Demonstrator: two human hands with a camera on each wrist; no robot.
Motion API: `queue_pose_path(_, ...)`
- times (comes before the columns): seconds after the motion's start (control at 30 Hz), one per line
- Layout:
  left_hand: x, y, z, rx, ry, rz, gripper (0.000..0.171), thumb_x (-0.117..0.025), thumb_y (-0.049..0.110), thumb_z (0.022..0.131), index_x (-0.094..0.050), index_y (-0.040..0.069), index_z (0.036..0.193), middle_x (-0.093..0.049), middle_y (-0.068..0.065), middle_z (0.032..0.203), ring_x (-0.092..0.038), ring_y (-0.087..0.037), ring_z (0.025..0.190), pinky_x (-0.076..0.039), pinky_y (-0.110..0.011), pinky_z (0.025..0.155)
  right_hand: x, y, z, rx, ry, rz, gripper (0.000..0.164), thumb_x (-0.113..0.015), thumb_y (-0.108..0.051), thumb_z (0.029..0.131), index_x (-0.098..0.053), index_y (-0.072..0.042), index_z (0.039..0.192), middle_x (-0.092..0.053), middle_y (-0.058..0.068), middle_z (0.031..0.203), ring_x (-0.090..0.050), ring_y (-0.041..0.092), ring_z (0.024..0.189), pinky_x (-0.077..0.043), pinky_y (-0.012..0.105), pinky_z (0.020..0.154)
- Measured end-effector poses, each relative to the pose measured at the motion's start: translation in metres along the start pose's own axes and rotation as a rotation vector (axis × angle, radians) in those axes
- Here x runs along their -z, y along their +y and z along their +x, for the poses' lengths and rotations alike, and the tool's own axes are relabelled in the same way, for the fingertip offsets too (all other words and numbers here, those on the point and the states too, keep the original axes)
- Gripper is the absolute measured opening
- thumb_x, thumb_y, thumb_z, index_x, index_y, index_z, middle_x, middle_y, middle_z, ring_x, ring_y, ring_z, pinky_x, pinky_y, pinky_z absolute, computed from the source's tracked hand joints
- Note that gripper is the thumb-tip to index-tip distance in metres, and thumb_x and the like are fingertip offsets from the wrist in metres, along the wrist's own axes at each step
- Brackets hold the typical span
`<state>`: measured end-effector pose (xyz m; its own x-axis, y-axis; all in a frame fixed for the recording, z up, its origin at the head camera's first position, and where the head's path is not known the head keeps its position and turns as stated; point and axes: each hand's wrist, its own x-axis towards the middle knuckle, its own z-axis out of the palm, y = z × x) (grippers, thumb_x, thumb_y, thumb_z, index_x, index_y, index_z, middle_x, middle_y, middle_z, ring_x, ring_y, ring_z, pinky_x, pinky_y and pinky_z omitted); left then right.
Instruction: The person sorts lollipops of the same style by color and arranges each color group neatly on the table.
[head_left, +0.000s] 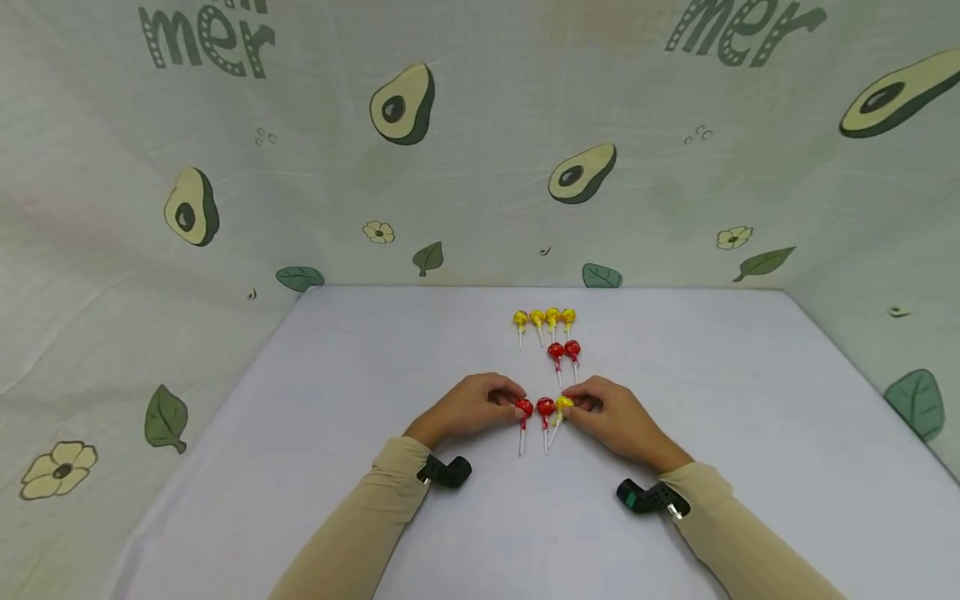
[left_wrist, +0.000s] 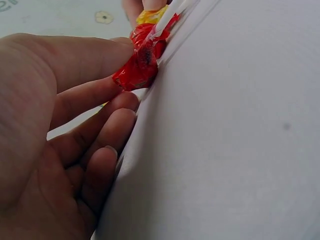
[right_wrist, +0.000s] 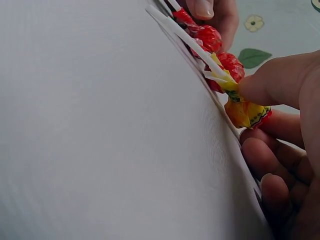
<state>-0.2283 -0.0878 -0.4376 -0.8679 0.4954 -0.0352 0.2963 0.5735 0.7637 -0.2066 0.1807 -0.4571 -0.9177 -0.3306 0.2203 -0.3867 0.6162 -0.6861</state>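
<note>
My left hand (head_left: 474,406) pinches a red-wrapped lollipop (head_left: 523,407) between thumb and forefinger, its white stick pointing toward me. Between thumb and fingers, my right hand (head_left: 617,418) holds a yellow lollipop (right_wrist: 244,111) by its wrapped head, the stick slanting down to the left. A second red lollipop (head_left: 545,406) lies between the two hands, close beside the yellow one. In the left wrist view, the held red lollipop (left_wrist: 136,72) partly hides the candies behind it. The other fingers of both hands curl near the white tabletop.
Farther back, several yellow lollipops (head_left: 537,317) lie in a row, sticks toward me. Two red lollipops (head_left: 556,351) lie just in front of that row's right end. The white table (head_left: 360,350) meets a cloth backdrop (head_left: 480,192) printed with avocados and leaves.
</note>
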Motion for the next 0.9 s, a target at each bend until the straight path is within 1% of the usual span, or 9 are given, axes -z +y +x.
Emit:
queue_pose_path(0.27,-0.0037,0.0007,-0.0018,-0.009,0.026,-0.016,0.023,-0.075,0.028,0.091,-0.072,0.022,0.113,-0.064,0.012,0.096,-0.059,-0.009,0.088,-0.048,-0.028,0.08,0.002,0.0018,-0.0002,-0.062,-0.004,0.013,0.026,-0.075,-0.026,0.092,-0.07,-0.013,0.114,-0.063,-0.005,0.092,-0.057,0.015,0.085,-0.048,0.03,0.074)
queue_pose_path(0.4,-0.0051,0.0003,-0.0029,-0.013,0.037,-0.003,0.023,-0.075,0.028,0.091,-0.072,0.022,0.113,-0.064,0.011,0.095,-0.058,-0.009,0.088,-0.048,-0.028,0.079,0.0036,0.0009,0.0003,-0.086,-0.004,0.028,0.028,-0.074,-0.028,0.092,-0.071,-0.012,0.115,-0.064,-0.004,0.093,-0.057,0.016,0.086,-0.049,0.033,0.075)
queue_pose_path(0.53,-0.0067,-0.0007,-0.0022,-0.028,0.045,0.022,0.028,-0.075,0.026,0.091,-0.07,0.019,0.118,-0.064,0.013,0.097,-0.058,-0.007,0.088,-0.048,-0.027,0.079,0.0047,0.0006,0.0006,-0.093,0.009,0.043,0.027,-0.073,-0.028,0.093,-0.071,-0.012,0.115,-0.067,-0.003,0.095,-0.059,0.016,0.086,-0.049,0.035,0.076)
queue_pose_path(0.67,-0.0076,-0.0015,-0.0014,-0.041,0.048,0.026,0.032,-0.074,0.025,0.092,-0.069,0.018,0.123,-0.064,0.014,0.099,-0.058,-0.007,0.09,-0.048,-0.027,0.081,0.005,0.0013,0.0009,-0.099,0.022,0.053,0.027,-0.072,-0.026,0.093,-0.071,-0.012,0.117,-0.069,-0.003,0.099,-0.06,0.015,0.088,-0.049,0.036,0.077)
queue_pose_path(0.9,-0.0091,-0.0025,-0.0009,-0.03,0.048,0.019,0.025,-0.075,0.026,0.091,-0.072,0.021,0.116,-0.063,0.012,0.098,-0.058,-0.008,0.09,-0.048,-0.028,0.08,0.0054,0.0031,0.0008,-0.117,0.026,0.069,0.029,-0.071,-0.03,0.095,-0.07,-0.012,0.118,-0.069,-0.002,0.101,-0.06,0.017,0.089,-0.049,0.035,0.077)
